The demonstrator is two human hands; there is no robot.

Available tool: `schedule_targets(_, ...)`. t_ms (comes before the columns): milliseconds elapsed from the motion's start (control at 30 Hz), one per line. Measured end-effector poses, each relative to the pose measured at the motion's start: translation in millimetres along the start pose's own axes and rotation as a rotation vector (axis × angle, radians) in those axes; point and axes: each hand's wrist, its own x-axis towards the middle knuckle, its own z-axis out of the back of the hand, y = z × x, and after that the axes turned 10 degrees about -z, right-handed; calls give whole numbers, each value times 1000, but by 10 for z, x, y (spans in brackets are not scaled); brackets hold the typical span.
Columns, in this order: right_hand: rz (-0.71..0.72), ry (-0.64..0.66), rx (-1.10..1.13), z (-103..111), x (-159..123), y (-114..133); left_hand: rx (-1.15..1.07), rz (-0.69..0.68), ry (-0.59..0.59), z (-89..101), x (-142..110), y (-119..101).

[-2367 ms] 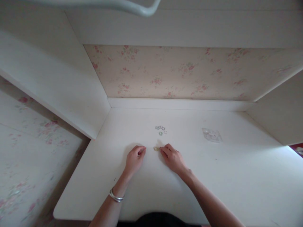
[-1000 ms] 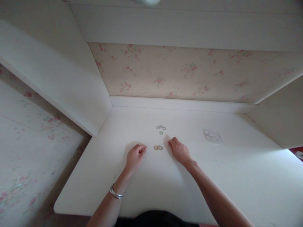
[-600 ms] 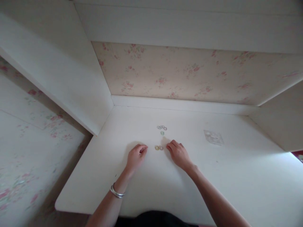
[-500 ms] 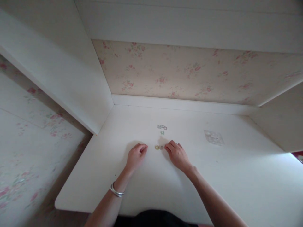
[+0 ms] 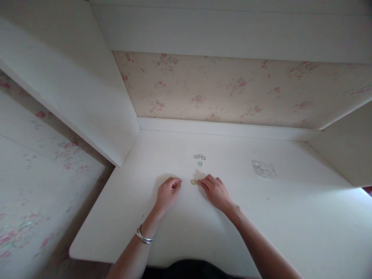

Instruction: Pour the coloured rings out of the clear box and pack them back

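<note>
The right hand has moved toward the surface's left edge, its pinched grip now by the yellowish ring, hold unclear. The left hand is pinched, contents hidden.

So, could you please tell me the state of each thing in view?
Left hand: fingertips together.
Right hand: fingertips beside the yellow ring, grip unclear.
Yellow ring: lying flat.
Green rings: lying flat.
Grey rings: flat, clustered.
Bag: lying flat, seal unclear.
Bangle: on the left wrist.
</note>
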Motion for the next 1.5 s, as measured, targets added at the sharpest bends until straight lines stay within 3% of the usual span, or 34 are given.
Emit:
schedule_targets(367,-283,-291,247,85,-407,-410,52,11,39,-34,41,-22)
schedule_targets(600,-375,-374,311,52,-663,-558,107,-115,89,-103,409,-190)
schedule_targets(733,-409,-353,368,81,-624,-537,195,-150,140,-238,717,-262)
schedule_targets(867,-438,-339,416,126,-587,-548,303,-102,178,-379,1008,-285)
schedule_targets(1067,-463,-329,458,113,-586,-623,481,-99,199,-521,1280,-269)
schedule_targets(1233,-474,-332,476,93,-579,-656,516,-129,249,-577,1332,-235)
schedule_targets(1500,-475,-331,502,124,-582,-646,431,-115,191,-502,1170,-274)
